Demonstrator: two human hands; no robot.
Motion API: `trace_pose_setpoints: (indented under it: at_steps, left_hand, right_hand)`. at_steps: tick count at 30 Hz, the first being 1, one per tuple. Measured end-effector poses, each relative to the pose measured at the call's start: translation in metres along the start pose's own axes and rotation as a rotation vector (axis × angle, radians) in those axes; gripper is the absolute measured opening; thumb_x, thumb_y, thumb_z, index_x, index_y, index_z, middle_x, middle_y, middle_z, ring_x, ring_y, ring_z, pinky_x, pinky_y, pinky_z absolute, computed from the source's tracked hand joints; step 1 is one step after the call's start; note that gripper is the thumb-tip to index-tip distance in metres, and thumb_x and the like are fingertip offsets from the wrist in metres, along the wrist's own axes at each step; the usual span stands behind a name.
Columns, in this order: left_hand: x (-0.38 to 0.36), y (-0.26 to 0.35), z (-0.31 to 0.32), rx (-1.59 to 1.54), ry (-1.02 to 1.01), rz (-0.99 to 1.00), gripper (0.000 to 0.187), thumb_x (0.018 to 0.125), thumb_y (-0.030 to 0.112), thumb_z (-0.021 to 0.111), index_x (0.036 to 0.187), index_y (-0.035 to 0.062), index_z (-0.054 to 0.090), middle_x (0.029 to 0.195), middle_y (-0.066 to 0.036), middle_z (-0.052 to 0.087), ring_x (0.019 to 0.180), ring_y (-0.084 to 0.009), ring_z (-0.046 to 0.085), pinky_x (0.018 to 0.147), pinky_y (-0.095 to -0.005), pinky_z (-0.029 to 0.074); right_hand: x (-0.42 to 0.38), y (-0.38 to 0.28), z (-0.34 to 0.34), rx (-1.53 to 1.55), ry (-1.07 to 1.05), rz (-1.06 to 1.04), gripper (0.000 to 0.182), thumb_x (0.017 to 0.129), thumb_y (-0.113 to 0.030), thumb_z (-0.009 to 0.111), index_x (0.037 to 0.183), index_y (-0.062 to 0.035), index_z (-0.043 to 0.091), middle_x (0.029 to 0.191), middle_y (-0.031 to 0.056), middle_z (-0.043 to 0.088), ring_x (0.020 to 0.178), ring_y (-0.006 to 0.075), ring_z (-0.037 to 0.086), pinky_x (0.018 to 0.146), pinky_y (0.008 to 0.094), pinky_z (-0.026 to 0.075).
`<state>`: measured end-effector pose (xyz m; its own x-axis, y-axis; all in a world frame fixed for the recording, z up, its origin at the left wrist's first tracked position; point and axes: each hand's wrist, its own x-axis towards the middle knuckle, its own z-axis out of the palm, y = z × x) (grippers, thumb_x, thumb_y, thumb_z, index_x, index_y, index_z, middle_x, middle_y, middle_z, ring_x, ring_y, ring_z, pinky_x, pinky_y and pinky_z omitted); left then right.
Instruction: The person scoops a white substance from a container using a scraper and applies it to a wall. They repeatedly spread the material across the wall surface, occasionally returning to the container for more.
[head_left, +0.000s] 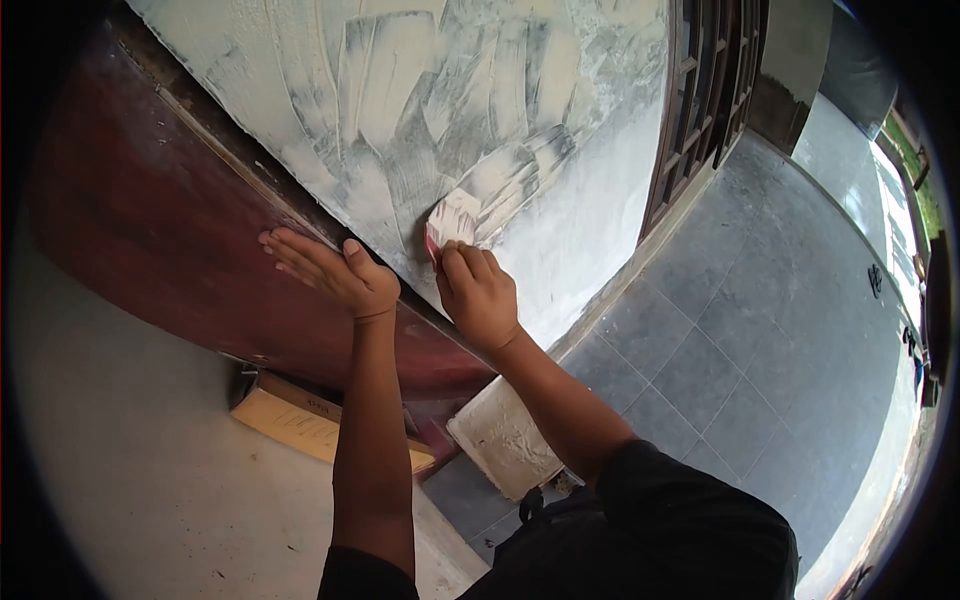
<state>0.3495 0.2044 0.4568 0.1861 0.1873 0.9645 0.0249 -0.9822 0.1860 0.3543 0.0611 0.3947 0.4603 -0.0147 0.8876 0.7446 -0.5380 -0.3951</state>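
Note:
In my right hand (482,298) is a putty knife (452,222) with a red edge, its wide blade coated in pale filler. The blade lies against the wall (420,110), which carries streaky cream and grey smears, just below a darker streaked patch. My left hand (330,272) is empty, fingers stretched out together and thumb raised. It overlaps the edge of a dark red panel (190,230) beside the wall, a short way left of my right hand.
A pale, filler-crusted container (508,438) stands below my right forearm on grey floor tiles (690,345). An orange-yellow box (290,418) sits left of it, partly behind my left arm. A brown barred window frame (690,95) borders the wall's right side.

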Motion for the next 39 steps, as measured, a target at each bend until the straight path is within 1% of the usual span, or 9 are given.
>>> trace_pose_setpoints:
  at_steps: [4, 10, 18, 20, 22, 25, 28, 32, 39]
  left_hand:
    - [-0.001, 0.000, -0.001, 0.007, -0.010, -0.009, 0.081, 0.100, 0.051, 0.025, 0.150, -0.0106, 0.009, 0.158, -0.030, 0.005, 0.148, -0.0418, 0.003, 0.117, -0.0552, 0.000]
    - [-0.001, 0.001, -0.001, 0.016, -0.008, -0.017, 0.083, 0.100, 0.053, 0.025, 0.150, -0.0103, 0.009, 0.158, -0.030, 0.005, 0.148, -0.0422, 0.003, 0.117, -0.0563, 0.001]
    - [-0.003, 0.000, 0.000, 0.009, -0.004, -0.008, 0.083, 0.099, 0.054, 0.025, 0.151, -0.0087, 0.008, 0.158, -0.030, 0.004, 0.148, -0.0412, 0.003, 0.117, -0.0561, 0.001]
    - [-0.001, 0.000, -0.002, 0.009, 0.000, -0.006, 0.082, 0.100, 0.052, 0.025, 0.150, -0.0105, 0.010, 0.158, -0.030, 0.005, 0.148, -0.0414, 0.004, 0.117, -0.0550, 0.001]
    - [-0.001, 0.000, -0.002, 0.023, 0.000, 0.018, 0.081, 0.100, 0.052, 0.025, 0.150, -0.0110, 0.010, 0.158, -0.031, 0.006, 0.148, -0.0415, 0.004, 0.117, -0.0547, 0.000]
    - [-0.002, -0.002, 0.000, 0.023, 0.006, 0.023, 0.081, 0.100, 0.051, 0.025, 0.150, -0.0110, 0.009, 0.158, -0.031, 0.005, 0.148, -0.0417, 0.004, 0.117, -0.0543, 0.000]
    - [-0.002, -0.002, -0.001, 0.017, 0.000, 0.020, 0.082, 0.100, 0.051, 0.026, 0.150, -0.0110, 0.009, 0.158, -0.031, 0.005, 0.148, -0.0420, 0.004, 0.117, -0.0541, 0.000]
    - [-0.003, -0.003, 0.000, 0.011, 0.004, 0.006, 0.085, 0.099, 0.056, 0.027, 0.151, -0.0093, 0.009, 0.158, -0.029, 0.006, 0.148, -0.0418, 0.004, 0.116, -0.0568, 0.001]
    - [-0.003, -0.005, 0.000, -0.016, -0.012, 0.001, 0.085, 0.099, 0.055, 0.027, 0.150, -0.0106, 0.009, 0.158, -0.031, 0.004, 0.149, -0.0412, 0.002, 0.117, -0.0536, -0.002]
  right_hand:
    - [-0.040, 0.002, -0.043, 0.144, -0.129, 0.080, 0.021, 0.078, -0.006, 0.067, 0.099, -0.0050, 0.063, 0.093, 0.0080, 0.065, 0.076, 0.0238, 0.065, 0.060, 0.0335, 0.055]
    - [0.004, 0.073, -0.040, -0.076, 0.115, 0.468, 0.008, 0.084, -0.004, 0.064, 0.091, -0.0045, 0.063, 0.081, 0.0117, 0.063, 0.070, 0.0302, 0.063, 0.059, 0.0406, 0.052]
    - [-0.065, -0.017, -0.016, 0.172, -0.136, 0.215, 0.019, 0.079, -0.008, 0.068, 0.097, -0.0045, 0.062, 0.088, 0.0090, 0.064, 0.074, 0.0269, 0.064, 0.060, 0.0360, 0.053]
    - [-0.062, -0.011, -0.037, 0.361, -0.189, 0.573, 0.012, 0.083, -0.008, 0.066, 0.094, -0.0022, 0.063, 0.085, 0.0111, 0.065, 0.068, 0.0272, 0.066, 0.059, 0.0353, 0.052]
    - [-0.054, 0.004, -0.053, 0.654, -0.265, 0.972, 0.012, 0.086, -0.005, 0.064, 0.096, 0.0020, 0.061, 0.087, 0.0110, 0.069, 0.068, 0.0172, 0.068, 0.061, 0.0335, 0.055]
    - [-0.033, 0.024, -0.064, 1.214, -0.016, 1.291, 0.018, 0.085, -0.003, 0.064, 0.100, 0.0064, 0.057, 0.089, 0.0148, 0.066, 0.072, 0.0216, 0.069, 0.069, 0.0341, 0.061]
    - [-0.021, 0.038, -0.064, 1.086, 0.113, 1.214, 0.016, 0.086, -0.004, 0.063, 0.097, 0.0056, 0.058, 0.089, 0.0139, 0.065, 0.074, 0.0194, 0.068, 0.068, 0.0331, 0.060]
    - [0.009, 0.062, -0.039, 0.053, 0.269, 0.760, 0.016, 0.088, -0.007, 0.061, 0.100, 0.0035, 0.064, 0.086, 0.0129, 0.065, 0.072, 0.0237, 0.064, 0.068, 0.0358, 0.051]
    - [0.023, 0.033, 0.024, -0.094, 0.102, 0.637, 0.039, 0.087, -0.010, 0.061, 0.124, 0.0030, 0.060, 0.101, 0.0153, 0.062, 0.089, 0.0303, 0.062, 0.073, 0.0388, 0.053]
